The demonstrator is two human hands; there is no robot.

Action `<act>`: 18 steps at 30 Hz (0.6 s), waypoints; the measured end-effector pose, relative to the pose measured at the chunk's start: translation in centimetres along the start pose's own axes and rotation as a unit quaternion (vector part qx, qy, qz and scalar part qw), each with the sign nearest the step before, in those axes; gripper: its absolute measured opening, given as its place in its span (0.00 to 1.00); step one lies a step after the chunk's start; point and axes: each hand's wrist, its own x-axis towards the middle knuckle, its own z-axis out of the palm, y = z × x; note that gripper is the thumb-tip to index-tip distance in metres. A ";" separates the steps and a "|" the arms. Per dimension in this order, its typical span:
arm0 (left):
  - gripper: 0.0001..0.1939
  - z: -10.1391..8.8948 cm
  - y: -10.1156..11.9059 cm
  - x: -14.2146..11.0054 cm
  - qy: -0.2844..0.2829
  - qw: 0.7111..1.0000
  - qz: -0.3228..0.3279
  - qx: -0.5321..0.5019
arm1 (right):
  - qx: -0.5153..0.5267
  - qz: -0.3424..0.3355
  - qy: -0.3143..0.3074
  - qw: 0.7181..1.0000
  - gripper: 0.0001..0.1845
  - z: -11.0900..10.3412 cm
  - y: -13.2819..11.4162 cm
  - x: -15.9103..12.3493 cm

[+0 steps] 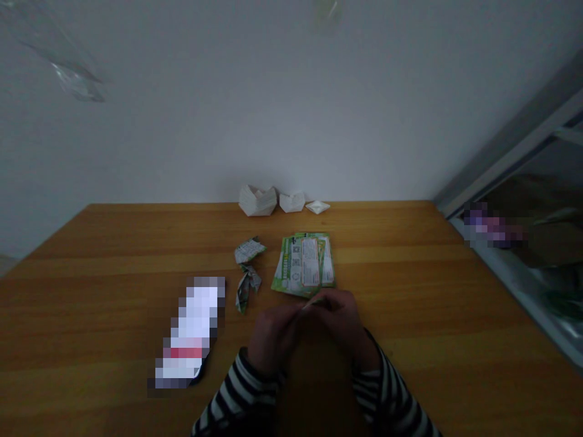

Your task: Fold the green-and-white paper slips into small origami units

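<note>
Both my hands meet over the near middle of the wooden table, fingers pinched together. Between my left hand and my right hand shows the thin pale edge of a small piece of paper; most of it is hidden by my fingers. Just beyond my fingertips lies a stack of green-and-white printed leaflets, slightly fanned. To the left of the stack are a crumpled folded printed paper and a second, twisted one, close together.
Along the wall stand a large white paper boat, a smaller one and a flat pointed paper piece. A phone with a lit, blurred screen lies left of my hands. A shelf borders the table's right side.
</note>
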 end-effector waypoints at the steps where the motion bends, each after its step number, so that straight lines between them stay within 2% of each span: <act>1: 0.15 0.0 0.1 0.0 -0.001 1.000 -0.008 -0.015 | 0.006 0.003 -0.009 1.000 0.04 0.0 0.1 0.0; 3: 0.15 0.0 0.3 0.0 0.001 0.998 -0.033 -0.043 | 0.008 0.003 -0.015 1.000 0.07 0.2 0.2 0.0; 7: 0.12 0.2 0.9 0.2 0.051 0.990 -0.108 -0.069 | -0.002 0.014 0.040 0.999 0.06 0.8 0.2 0.0; 9: 0.13 0.3 1.0 0.3 0.081 0.983 -0.138 -0.086 | 0.005 0.025 0.028 0.999 0.13 1.0 0.2 0.0; 10: 0.14 0.3 1.0 0.3 0.087 0.981 -0.146 -0.098 | 0.005 0.030 0.014 0.999 0.13 1.1 0.2 0.0; 13: 0.15 0.4 0.7 0.3 0.071 0.979 -0.151 -0.113 | 0.015 0.041 -0.003 0.999 0.08 1.3 0.4 0.2; 18: 0.20 0.8 0.5 0.4 0.059 0.975 -0.177 -0.123 | 0.034 0.059 -0.003 0.998 0.13 1.3 0.7 0.3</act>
